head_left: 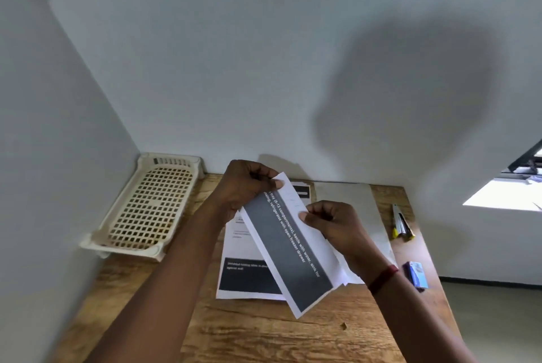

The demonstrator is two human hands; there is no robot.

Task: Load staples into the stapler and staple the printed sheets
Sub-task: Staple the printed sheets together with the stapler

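Both hands hold up a set of printed sheets [289, 248], white with a dark grey band of white text, tilted above the wooden table [264, 333]. My left hand [245, 186] pinches the upper corner. My right hand [334, 225] grips the right edge a little lower. More printed sheets [243, 274] lie flat on the table under them. The stapler [400, 222], silver with yellow ends, lies at the table's right edge. A small blue staple box [416, 273] lies nearer me on the same edge.
A cream plastic mesh tray [146, 204] leans in the back left corner against the wall. White walls close the table at the back and left. A blank sheet [346, 195] lies at the back right.
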